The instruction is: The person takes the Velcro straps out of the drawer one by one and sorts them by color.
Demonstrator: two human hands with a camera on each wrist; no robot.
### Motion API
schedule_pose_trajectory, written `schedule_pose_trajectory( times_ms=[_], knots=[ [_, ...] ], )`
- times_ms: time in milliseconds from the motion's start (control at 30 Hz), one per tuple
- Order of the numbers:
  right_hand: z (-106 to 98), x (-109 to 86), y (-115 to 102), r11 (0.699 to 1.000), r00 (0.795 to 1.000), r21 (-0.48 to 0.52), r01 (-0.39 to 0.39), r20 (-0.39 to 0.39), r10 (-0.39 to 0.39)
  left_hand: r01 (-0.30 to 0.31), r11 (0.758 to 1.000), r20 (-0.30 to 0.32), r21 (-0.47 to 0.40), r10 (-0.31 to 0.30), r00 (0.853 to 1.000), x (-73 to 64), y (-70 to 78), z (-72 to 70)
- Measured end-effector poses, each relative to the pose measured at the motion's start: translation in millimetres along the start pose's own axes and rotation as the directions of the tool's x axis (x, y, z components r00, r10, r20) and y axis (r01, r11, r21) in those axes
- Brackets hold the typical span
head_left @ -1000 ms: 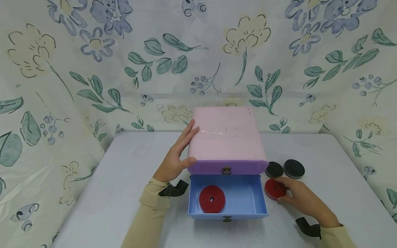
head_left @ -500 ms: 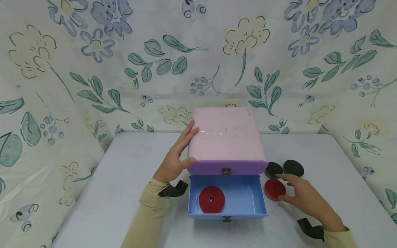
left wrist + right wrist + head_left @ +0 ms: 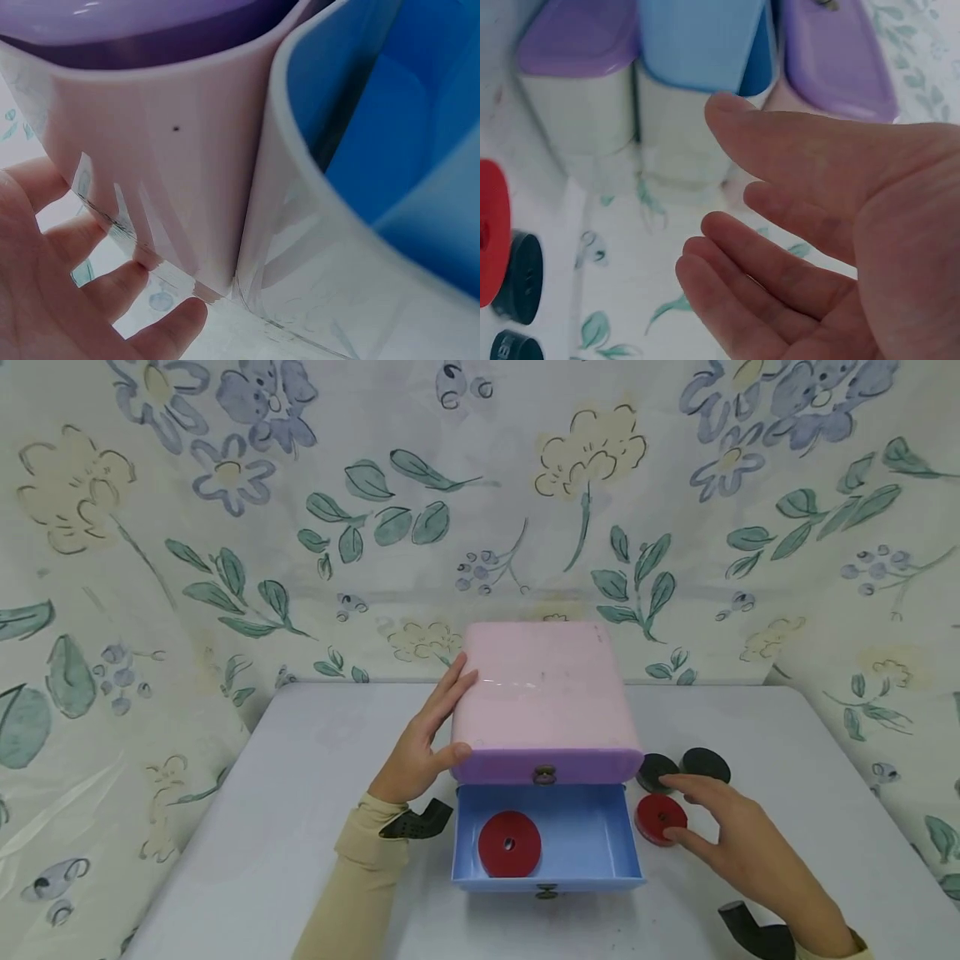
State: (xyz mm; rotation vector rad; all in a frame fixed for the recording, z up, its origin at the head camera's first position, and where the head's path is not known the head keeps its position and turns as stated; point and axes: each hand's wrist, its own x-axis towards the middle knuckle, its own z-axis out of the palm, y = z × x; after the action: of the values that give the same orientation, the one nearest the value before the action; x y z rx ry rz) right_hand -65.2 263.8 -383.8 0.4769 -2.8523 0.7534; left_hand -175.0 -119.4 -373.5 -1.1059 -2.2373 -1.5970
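Note:
A small drawer chest with a pink top stands on the table, its light blue drawer pulled out toward me. Inside the drawer, at its left, lies a red disc with a hole in the middle. My left hand rests on the chest's left side, fingers extended; the left wrist view shows those fingertips by the pale wall. A second red disc lies on the table right of the drawer. Beside it my right hand holds nothing, thumb and fingers spread, thumb tip close to the disc's edge.
Behind that red disc lie two black discs, one near the chest and another farther right. White table surface surrounds the chest. A floral cloth hangs at the back and sides.
My right hand's fingers have come off the table's red disc and spread wider, the hand rising a little. The disc stays in place. My left hand keeps its position on the chest.

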Motion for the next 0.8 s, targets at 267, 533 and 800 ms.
schedule_pose_trajectory(
  times_ms=[267,533,800],
  knots=[
    [-3.5,-2.3,-19.6,0.998,0.996,0.015,0.064,-0.065,-0.063,-0.007,1.0,0.003,-0.01,0.007,1.0,1.1,0.5,0.0],
    [1.5,2.2,-38.7,0.99,0.99,0.054,0.131,-0.055,-0.128,-0.008,1.0,0.0,-0.01,0.008,1.0,0.8,0.1,0.4],
    [9.4,8.6,-54.6,0.981,0.985,0.095,0.172,-0.031,-0.169,0.001,1.0,-0.004,-0.005,-0.001,1.0,0.6,-1.0,1.0]
  ],
)
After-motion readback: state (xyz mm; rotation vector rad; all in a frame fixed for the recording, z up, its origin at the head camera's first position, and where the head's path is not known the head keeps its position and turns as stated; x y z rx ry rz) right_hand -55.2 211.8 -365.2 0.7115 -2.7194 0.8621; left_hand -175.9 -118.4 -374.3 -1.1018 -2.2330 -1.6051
